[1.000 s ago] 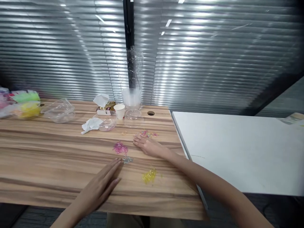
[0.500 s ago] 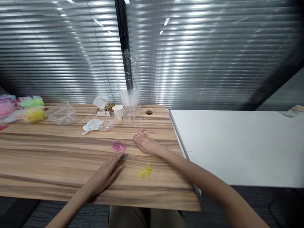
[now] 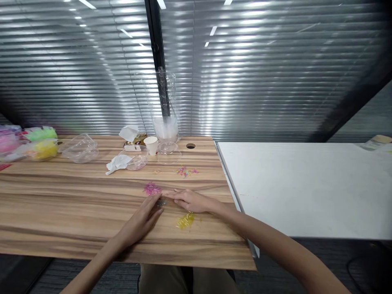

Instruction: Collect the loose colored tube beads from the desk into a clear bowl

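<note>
Resting just nearer than the pink pile (image 3: 152,189) of tiny bits on the wood surface (image 3: 76,204), L hand (image 3: 141,219) has fingers straight n together, thumb apart, tips next to the silver pile (image 3: 162,203) (just right of pink & a bit nearer, partly hidden). R hand (image 3: 189,200) points in from right of pink, fingers stretched, tips abt meeting the L ones; can't tell if they're pinching anything tbh. Half a sec ago R hand was up by the mixed-color pile (image 3: 183,171), farther back & right of pink; now that pile's uncovered. L hand's barely moved. Yellow pile (image 3: 185,221) same spot, nearer & right of pink. Paper cup (image 3: 151,145) still well behind pink, tissue (image 3: 119,163) behind-left.
</note>
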Demonstrator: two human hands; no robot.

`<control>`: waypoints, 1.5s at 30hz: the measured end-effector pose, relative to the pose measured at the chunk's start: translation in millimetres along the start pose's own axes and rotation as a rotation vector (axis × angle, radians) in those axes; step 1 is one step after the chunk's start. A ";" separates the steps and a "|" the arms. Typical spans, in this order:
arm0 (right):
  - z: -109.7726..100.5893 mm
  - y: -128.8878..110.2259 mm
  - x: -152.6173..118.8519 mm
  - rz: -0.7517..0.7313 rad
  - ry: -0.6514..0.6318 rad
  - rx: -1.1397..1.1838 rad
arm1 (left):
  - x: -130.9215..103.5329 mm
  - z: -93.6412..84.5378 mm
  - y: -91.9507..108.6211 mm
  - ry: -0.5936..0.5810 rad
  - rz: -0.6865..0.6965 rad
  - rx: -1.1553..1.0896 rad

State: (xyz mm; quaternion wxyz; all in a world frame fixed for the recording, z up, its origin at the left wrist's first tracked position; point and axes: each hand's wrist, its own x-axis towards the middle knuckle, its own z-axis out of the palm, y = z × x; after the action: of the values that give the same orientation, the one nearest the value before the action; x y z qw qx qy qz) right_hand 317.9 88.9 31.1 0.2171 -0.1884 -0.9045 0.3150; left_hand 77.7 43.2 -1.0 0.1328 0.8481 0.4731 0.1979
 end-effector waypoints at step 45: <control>-16.6 66.4 1.0 0.315 0.516 -0.246 | 150.0 14.6 -16.6 0.116 0.009 -0.064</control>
State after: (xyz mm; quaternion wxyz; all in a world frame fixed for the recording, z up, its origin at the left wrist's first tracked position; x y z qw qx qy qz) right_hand 339.1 146.0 -0.1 0.3632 -0.4245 -0.8108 0.1748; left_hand 143.1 179.5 10.7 0.1316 0.8327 0.4696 0.2623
